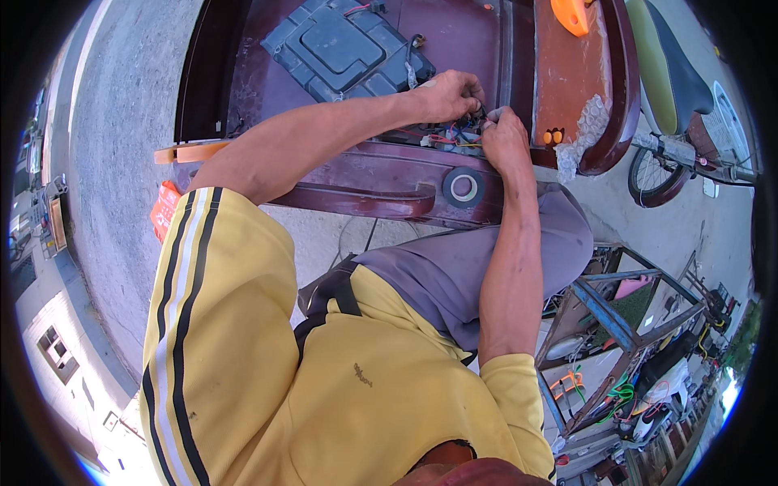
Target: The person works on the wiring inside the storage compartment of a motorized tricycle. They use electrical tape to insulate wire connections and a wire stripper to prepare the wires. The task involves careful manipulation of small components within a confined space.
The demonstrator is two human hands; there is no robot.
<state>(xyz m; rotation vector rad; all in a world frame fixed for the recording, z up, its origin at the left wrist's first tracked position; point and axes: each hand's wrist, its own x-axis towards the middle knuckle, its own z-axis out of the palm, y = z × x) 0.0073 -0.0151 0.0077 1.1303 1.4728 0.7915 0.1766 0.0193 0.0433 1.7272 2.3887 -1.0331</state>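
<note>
At the upper middle, my left hand (451, 97) and my right hand (504, 138) meet over a bundle of coloured wires (450, 140) with small connectors inside a maroon vehicle body (251, 85). The fingers of both are closed on wires, whose ends are partly hidden by my fingertips. A dark grey plastic box (340, 53) with attached cables lies in the body above my left forearm. A roll of black tape (463, 187) lies on the maroon edge below the wires, beside my right forearm.
An orange plastic piece (571, 14) and crumpled bubble wrap (577, 150) sit on the body's right side. Past it stands a two-wheeler (656, 73). At lower right are a metal frame (616, 316) and assorted parts with cables. Pavement (113, 162) lies at the left.
</note>
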